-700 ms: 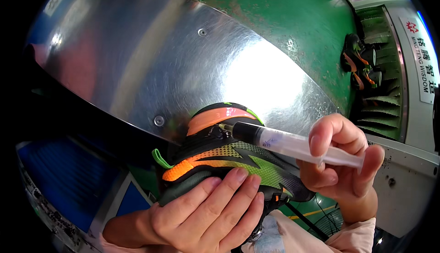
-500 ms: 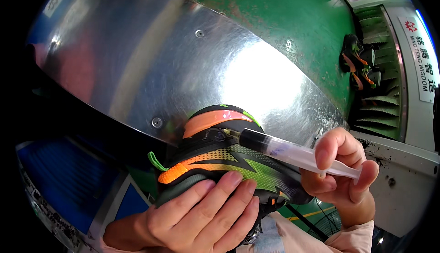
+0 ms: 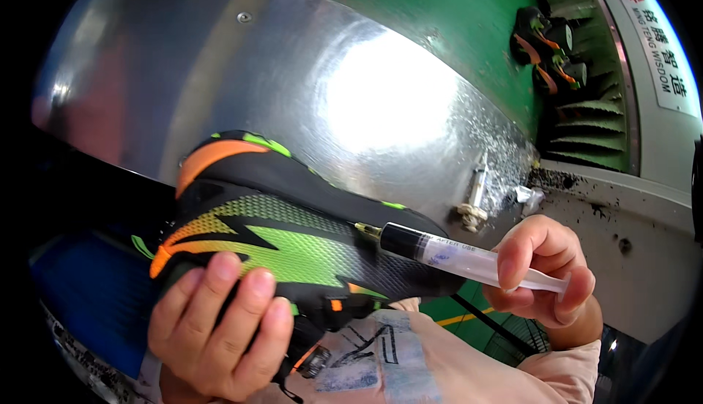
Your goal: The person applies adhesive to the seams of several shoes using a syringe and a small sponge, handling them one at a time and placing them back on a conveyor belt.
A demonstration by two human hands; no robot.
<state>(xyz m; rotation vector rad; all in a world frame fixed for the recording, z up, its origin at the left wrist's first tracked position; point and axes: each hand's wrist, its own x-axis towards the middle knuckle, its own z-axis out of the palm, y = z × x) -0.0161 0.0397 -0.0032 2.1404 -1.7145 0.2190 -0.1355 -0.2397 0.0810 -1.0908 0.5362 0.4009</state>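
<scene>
My left hand [image 3: 220, 331] grips a black sports shoe [image 3: 293, 247] with green and orange patterned panels, fingers wrapped over its upper. The shoe lies on its side in the air, its orange and black sole edge facing the metal table. In my right hand [image 3: 545, 268] is a clear plastic syringe [image 3: 458, 254] with dark fluid near its tip, held by barrel and plunger. Its yellowish tip points left, at the seam between the shoe's upper and sole; I cannot tell whether it touches. A green loop sticks out at the shoe's heel.
A shiny metal table [image 3: 242, 75] lies beyond the shoe. On its right end rests another syringe [image 3: 477, 188] beside a crumpled clear scrap [image 3: 529, 199]. Farther off, a green conveyor belt [image 3: 469, 31] carries dark shoes [image 3: 545, 49] near a machine's strip curtain [image 3: 593, 122].
The shoe has moved left and turned, showing more of its side. The syringe tip has gone from the heel end of the sole to mid-shoe. The second syringe has come into view.
</scene>
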